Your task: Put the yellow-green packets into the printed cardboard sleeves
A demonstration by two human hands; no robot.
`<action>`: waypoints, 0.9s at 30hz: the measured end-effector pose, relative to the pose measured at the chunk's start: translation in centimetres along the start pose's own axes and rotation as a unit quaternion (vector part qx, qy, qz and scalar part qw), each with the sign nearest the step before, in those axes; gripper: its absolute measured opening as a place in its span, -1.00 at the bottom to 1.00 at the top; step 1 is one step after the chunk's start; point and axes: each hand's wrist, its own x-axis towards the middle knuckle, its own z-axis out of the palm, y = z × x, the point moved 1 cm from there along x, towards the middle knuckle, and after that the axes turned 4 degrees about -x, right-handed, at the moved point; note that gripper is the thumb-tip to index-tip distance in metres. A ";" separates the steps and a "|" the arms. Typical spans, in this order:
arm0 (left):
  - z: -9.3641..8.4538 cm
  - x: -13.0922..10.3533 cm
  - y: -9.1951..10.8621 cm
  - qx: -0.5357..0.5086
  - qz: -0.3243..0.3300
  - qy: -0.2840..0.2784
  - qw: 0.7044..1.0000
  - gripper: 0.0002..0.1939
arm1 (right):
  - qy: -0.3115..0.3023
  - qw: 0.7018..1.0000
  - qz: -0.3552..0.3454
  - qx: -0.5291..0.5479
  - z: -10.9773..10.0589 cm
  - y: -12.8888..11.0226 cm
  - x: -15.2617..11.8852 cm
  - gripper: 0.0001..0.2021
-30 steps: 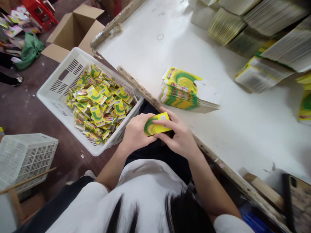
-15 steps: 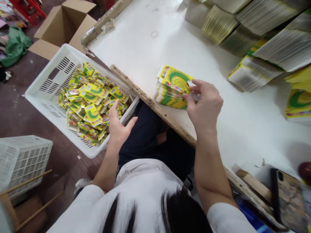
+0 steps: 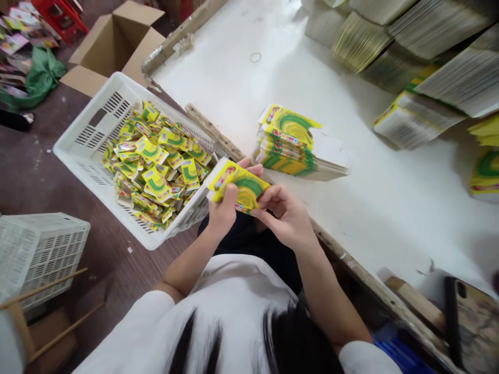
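Note:
Between my two hands is a yellow-and-green crayon box (image 3: 247, 189), held over my lap at the table's edge. My left hand (image 3: 226, 205) grips its left end, thumb on top and fingers behind. At the right end, my right hand (image 3: 286, 215) pinches the box between thumb and fingers. A stack of flat crayon boxes (image 3: 288, 140) lies on the white table just beyond my hands. To the left, a white plastic basket (image 3: 83, 163) holds a heap of small crayon boxes (image 3: 156, 166).
Bundled stacks of flat cartons (image 3: 424, 57) fill the table's far right. A phone (image 3: 473, 324) and a wooden block (image 3: 417, 304) lie at the near right. An open cardboard box (image 3: 113, 44) and another white crate (image 3: 47, 254) stand on the floor. A rubber band (image 3: 255, 57) lies on the table.
My right hand has brought a crayon box from the stack to the table's edge. My left hand, open over the basket before, has moved right and taken hold of it.

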 end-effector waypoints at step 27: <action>-0.1 -0.1 -0.8 -0.072 -0.002 0.076 0.995 -0.44 | 0.058 0.998 -0.019 0.007 1.2 0.6 -0.3 -0.74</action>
